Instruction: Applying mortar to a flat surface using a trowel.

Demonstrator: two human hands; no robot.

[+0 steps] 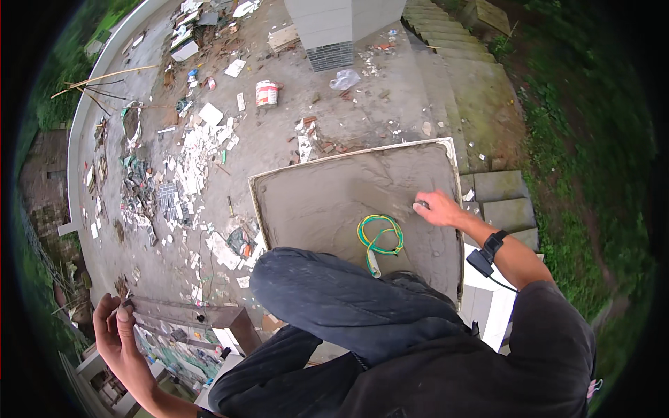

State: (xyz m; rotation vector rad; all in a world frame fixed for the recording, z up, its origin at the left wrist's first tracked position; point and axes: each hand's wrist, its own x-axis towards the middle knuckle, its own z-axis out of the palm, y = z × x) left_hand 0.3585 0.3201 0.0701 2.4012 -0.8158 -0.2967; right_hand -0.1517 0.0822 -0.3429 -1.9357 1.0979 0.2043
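Well apart, the right hand (438,209) curls over the grey slab (313,198), the left hand (127,343) half-curls; either's grip is unclear. Left of the right hand, a green-yellow coil (401,238) lies looped, presumably for compactness.

Two hands in play now: one left hand (122,341), one right hand (440,209). One yellow-green coil (402,240), single one, with one pale end piece (374,266). One framed mortar bed (313,195). Two trouser legs (334,292). Out there, one white-and-red bucket (267,94), one clear bag (345,79), one pillar (320,21). Thin poles (118,74), at least three. White scraps (202,150), dozens, too many for exact count!
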